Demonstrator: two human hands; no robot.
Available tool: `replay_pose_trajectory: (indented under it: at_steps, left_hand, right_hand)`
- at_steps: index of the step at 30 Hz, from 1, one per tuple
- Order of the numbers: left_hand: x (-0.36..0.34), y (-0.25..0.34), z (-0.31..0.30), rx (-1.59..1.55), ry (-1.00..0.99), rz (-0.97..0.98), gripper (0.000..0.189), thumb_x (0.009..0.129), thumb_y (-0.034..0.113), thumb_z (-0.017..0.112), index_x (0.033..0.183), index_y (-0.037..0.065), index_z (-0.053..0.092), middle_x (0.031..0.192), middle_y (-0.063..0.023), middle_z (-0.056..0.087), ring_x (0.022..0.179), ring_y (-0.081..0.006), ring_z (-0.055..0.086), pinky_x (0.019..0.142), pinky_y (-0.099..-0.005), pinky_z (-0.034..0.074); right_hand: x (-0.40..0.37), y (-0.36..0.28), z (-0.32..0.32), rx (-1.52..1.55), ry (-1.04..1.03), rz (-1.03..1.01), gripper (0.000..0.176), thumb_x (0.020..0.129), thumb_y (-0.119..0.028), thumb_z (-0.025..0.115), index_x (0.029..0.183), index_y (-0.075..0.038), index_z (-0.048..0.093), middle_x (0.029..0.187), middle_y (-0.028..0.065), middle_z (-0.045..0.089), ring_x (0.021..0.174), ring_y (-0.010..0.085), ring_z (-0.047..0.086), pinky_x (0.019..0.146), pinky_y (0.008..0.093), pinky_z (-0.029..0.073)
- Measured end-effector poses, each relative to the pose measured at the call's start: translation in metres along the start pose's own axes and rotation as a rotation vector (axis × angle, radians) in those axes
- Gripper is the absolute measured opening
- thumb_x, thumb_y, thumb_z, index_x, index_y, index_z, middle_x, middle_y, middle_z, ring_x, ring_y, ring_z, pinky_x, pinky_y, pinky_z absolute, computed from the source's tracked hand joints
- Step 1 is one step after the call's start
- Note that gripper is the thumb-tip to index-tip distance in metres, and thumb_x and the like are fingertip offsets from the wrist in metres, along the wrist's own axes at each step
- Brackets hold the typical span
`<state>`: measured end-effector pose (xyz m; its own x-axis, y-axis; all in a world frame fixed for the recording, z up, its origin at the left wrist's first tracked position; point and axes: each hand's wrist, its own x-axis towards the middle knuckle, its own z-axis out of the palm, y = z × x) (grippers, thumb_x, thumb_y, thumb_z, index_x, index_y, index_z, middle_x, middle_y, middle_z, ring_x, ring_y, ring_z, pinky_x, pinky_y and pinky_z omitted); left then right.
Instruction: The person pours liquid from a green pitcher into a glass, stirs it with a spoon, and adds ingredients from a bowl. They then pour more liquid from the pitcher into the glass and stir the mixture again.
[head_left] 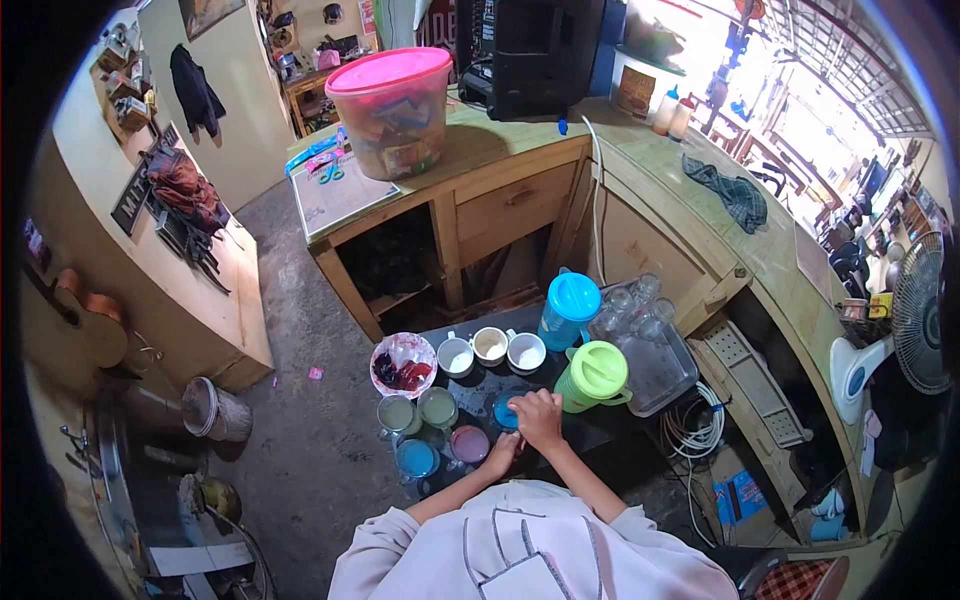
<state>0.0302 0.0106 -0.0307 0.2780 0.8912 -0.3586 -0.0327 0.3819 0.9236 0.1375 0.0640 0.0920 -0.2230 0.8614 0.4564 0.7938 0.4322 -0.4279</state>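
My right hand (540, 420) is closed above a glass of blue liquid (506, 411), its fingers bunched at the rim; whatever they pinch is hidden. Just below that glass, my left hand (502, 456) is curled closed, and I cannot make out what is in it. Beside it stands a glass of pinkish liquid (468, 443). Further left are another blue-filled glass (417, 458) and two glasses with pale greenish liquid, one (397, 412) next to the other (438, 406). A lidded green pitcher (597, 374) stands right of my right hand.
Behind the glasses are three white cups (490, 345), a bowl of dark and red pieces (404, 366) and a blue pitcher (570, 308). A metal tray (665, 375) holds several upturned glasses. Coiled white cable (695, 425) lies at right. A wooden counter (500, 165) bears a pink-lidded tub (388, 110).
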Motion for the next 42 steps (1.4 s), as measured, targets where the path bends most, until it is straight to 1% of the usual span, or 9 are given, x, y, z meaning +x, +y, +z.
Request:
replay_pose_trajectory:
  at_steps: [5, 8, 11, 14, 23, 26, 31, 38, 42]
  left_hand:
    - [-0.001, 0.006, 0.001, -0.049, -0.006, -0.007, 0.030, 0.092, 0.031, 0.030, 0.076, 0.010, 0.045, 0.067, -0.0006, 0.042, 0.058, -0.0105, 0.041, 0.052, -0.0261, 0.036]
    - [-0.002, 0.008, 0.001, -0.034, 0.001, 0.021, 0.028, 0.092, 0.030, 0.031, 0.077, 0.010, 0.045, 0.066, 0.0001, 0.042, 0.057, -0.0098, 0.040, 0.051, -0.0252, 0.035]
    - [-0.002, 0.009, 0.001, -0.055, -0.002, 0.028, 0.027, 0.092, 0.030, 0.032, 0.078, 0.010, 0.044, 0.066, 0.0006, 0.041, 0.057, -0.0096, 0.040, 0.050, -0.0248, 0.034]
    - [-0.001, 0.007, -0.001, -0.081, -0.027, 0.013, 0.026, 0.092, 0.030, 0.032, 0.079, 0.011, 0.044, 0.066, 0.0007, 0.041, 0.058, -0.0101, 0.040, 0.050, -0.0254, 0.033]
    - [0.004, -0.003, -0.006, -0.021, -0.064, 0.036, 0.026, 0.092, 0.030, 0.030, 0.082, 0.010, 0.043, 0.067, 0.0007, 0.041, 0.056, -0.0104, 0.038, 0.050, -0.0255, 0.032]
    - [-0.005, 0.012, -0.003, 0.012, -0.030, 0.021, 0.026, 0.093, 0.030, 0.030, 0.082, 0.010, 0.043, 0.067, 0.0007, 0.041, 0.056, -0.0104, 0.038, 0.050, -0.0255, 0.032]
    - [-0.004, 0.014, -0.004, 0.067, -0.043, 0.019, 0.025, 0.092, 0.028, 0.030, 0.081, 0.010, 0.042, 0.067, 0.0004, 0.041, 0.057, -0.0109, 0.039, 0.050, -0.0258, 0.033]
    - [-0.007, 0.015, 0.007, 0.016, 0.150, 0.008, 0.026, 0.091, 0.030, 0.032, 0.081, 0.009, 0.042, 0.067, -0.0004, 0.041, 0.058, -0.0116, 0.040, 0.052, -0.0270, 0.035]
    - [-0.015, 0.032, 0.012, 0.054, 0.199, 0.066, 0.026, 0.091, 0.030, 0.033, 0.082, 0.008, 0.044, 0.068, -0.0012, 0.042, 0.059, -0.0121, 0.041, 0.053, -0.0274, 0.036]
  right_hand:
    - [-0.006, 0.010, 0.008, 0.163, -0.028, 0.036, 0.006, 0.073, -0.021, 0.060, 0.075, -0.021, 0.066, 0.068, -0.0022, 0.053, 0.070, 0.0175, 0.048, 0.067, 0.0356, 0.031]
    - [-0.002, 0.002, -0.003, -0.026, 0.019, 0.055, 0.006, 0.074, -0.020, 0.060, 0.075, -0.020, 0.066, 0.068, -0.0015, 0.053, 0.071, 0.0182, 0.049, 0.066, 0.0358, 0.031]
    - [-0.002, 0.004, 0.008, 0.226, 0.001, 0.113, 0.005, 0.074, -0.019, 0.061, 0.072, -0.017, 0.066, 0.069, -0.0023, 0.056, 0.070, 0.0180, 0.050, 0.066, 0.0342, 0.032]
    - [-0.002, 0.002, 0.003, 0.029, -0.002, 0.058, 0.005, 0.073, -0.018, 0.062, 0.071, -0.016, 0.066, 0.069, -0.0015, 0.056, 0.070, 0.0180, 0.050, 0.065, 0.0346, 0.032]
    - [0.005, -0.005, 0.001, -0.007, 0.058, 0.057, 0.006, 0.073, -0.020, 0.061, 0.072, -0.016, 0.066, 0.069, -0.0011, 0.055, 0.070, 0.0189, 0.049, 0.063, 0.0345, 0.033]
    - [0.003, 0.000, 0.015, 0.230, 0.021, 0.095, 0.006, 0.074, -0.020, 0.061, 0.073, -0.018, 0.066, 0.069, -0.0014, 0.054, 0.070, 0.0194, 0.049, 0.063, 0.0346, 0.033]
    - [0.006, -0.003, 0.011, 0.066, 0.052, 0.071, 0.008, 0.075, -0.020, 0.059, 0.075, -0.019, 0.067, 0.069, -0.0008, 0.053, 0.071, 0.0195, 0.049, 0.063, 0.0360, 0.032]
    - [0.011, -0.008, 0.000, -0.081, -0.030, 0.128, 0.008, 0.076, -0.019, 0.059, 0.077, -0.019, 0.067, 0.070, -0.0006, 0.053, 0.074, 0.0199, 0.050, 0.064, 0.0368, 0.033]
    - [0.009, -0.001, -0.001, 0.090, -0.080, 0.090, 0.008, 0.075, -0.021, 0.059, 0.078, -0.019, 0.067, 0.071, -0.0004, 0.053, 0.075, 0.0200, 0.050, 0.064, 0.0368, 0.033]
